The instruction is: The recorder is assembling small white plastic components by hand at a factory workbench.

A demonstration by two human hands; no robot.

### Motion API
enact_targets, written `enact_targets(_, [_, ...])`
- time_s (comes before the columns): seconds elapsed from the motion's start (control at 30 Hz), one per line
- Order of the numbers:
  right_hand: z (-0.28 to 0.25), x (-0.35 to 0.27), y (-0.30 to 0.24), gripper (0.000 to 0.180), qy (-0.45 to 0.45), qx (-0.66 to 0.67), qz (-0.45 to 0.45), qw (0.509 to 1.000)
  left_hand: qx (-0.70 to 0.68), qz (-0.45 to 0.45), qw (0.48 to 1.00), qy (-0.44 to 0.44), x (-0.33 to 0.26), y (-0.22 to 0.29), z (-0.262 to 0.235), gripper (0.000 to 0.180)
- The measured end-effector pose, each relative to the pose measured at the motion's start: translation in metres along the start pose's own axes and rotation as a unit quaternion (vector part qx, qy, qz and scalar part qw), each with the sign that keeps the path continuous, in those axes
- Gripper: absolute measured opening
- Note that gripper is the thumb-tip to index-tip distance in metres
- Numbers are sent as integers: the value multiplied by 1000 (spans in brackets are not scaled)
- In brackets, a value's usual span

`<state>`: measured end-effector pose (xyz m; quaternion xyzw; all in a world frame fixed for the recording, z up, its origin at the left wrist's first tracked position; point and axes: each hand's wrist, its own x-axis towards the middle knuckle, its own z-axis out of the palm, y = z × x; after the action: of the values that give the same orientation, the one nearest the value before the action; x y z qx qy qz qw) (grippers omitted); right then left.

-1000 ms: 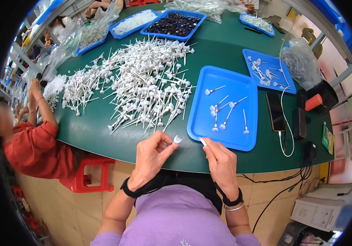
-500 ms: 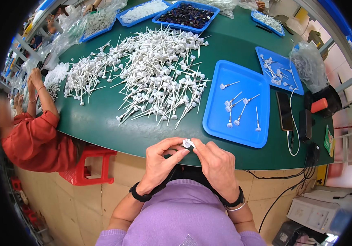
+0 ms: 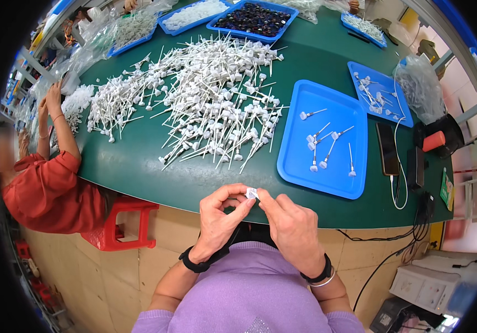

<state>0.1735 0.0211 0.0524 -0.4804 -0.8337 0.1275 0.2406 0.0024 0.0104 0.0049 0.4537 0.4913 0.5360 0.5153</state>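
Just past the table's near edge, a small white plastic piece (image 3: 251,193) is pinched between my two hands. The thumb and forefinger of my left hand (image 3: 218,216) grip it. From the other side, the fingertips of my right hand (image 3: 294,225) press on it; the hand partly hides its far end. Beyond my hands spreads a big heap of white-headed pieces with thin stems (image 3: 221,100). To the right lies a blue tray (image 3: 299,155) holding several similar stemmed pieces (image 3: 322,164).
A second blue tray (image 3: 394,94) with stemmed parts, a phone (image 3: 386,150) on a white cable and a black mug (image 3: 443,130) stand at the right. Blue trays of dark parts (image 3: 255,21) and white parts (image 3: 197,15) sit at the back. A person in red (image 3: 49,191) works at the left.
The white piece has been turned slightly between my fingertips, and my right fingers have shifted on it. The co-worker's hand at the left has risen a little.
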Motion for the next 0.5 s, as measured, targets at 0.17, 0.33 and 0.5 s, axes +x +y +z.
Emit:
enact_targets(0.17, [-3,-1,-5,38,-43,-6,24,999,-42,-14,999,5,-3,-4,2,23])
enact_targets(0.33, [-3,2,-2,32,-28,50,20,998,-83,-24,996,1,-3,-4,0,23])
enact_targets(0.5, [1,4,-1,30,-1,79,17,997,-85,-10,996,1,-2,-3,0,24])
